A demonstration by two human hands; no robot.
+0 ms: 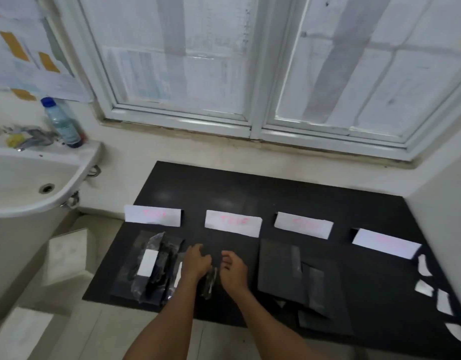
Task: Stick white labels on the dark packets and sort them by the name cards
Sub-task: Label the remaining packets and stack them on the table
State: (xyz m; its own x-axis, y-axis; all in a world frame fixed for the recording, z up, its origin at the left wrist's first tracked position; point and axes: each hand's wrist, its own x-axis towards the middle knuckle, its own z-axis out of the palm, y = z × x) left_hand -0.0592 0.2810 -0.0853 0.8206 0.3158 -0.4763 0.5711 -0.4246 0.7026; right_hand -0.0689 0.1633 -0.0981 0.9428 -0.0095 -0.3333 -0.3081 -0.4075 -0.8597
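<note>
Several white name cards with red writing stand in a row on the black table (pixel 250 193), the second one (pixel 233 222) just beyond my hands. My left hand (pixel 197 261) and my right hand (pixel 233 267) are side by side below that card, fingers curled at a dark shiny packet (pixel 210 280) lying between them. The blur hides how firmly they hold it. A pile of dark packets (pixel 151 268) with a white label (pixel 147 263) on top lies under the first card (pixel 152 216). More unlabelled dark packets (pixel 289 276) lie under the third card (pixel 303 225).
Loose white labels (pixel 424 287) lie along the table's right side below the fourth card (pixel 386 242). A white sink (pixel 29 183) with a plastic bottle (pixel 62 122) stands at the left. A paper-covered window (pixel 250 61) rises behind the table. A wall closes in on the right.
</note>
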